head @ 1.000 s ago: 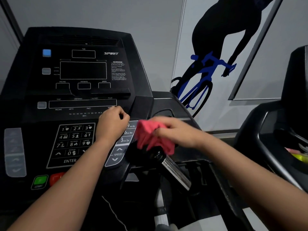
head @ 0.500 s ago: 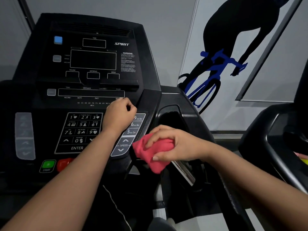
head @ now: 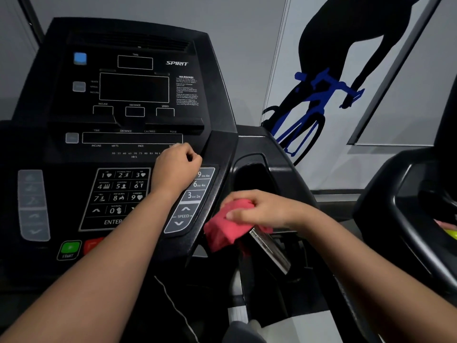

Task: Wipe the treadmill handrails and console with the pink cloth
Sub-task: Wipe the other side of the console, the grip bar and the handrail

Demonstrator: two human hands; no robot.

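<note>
We see two bare forearms, each ending in a hand: the left hand (head: 176, 167) and the right hand (head: 259, 209). The visible fingernails are short, and the arms appear unclothed throughout.

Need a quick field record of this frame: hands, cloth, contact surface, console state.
left hand: fingers curled, resting on the console face beside the keypad, holding nothing
right hand: grips the pink cloth
pink cloth: bunched, pressed on the top of the metal pulse grip
metal pulse grip: lower part bare
treadmill console: displays dark
start button: green, untouched
</note>
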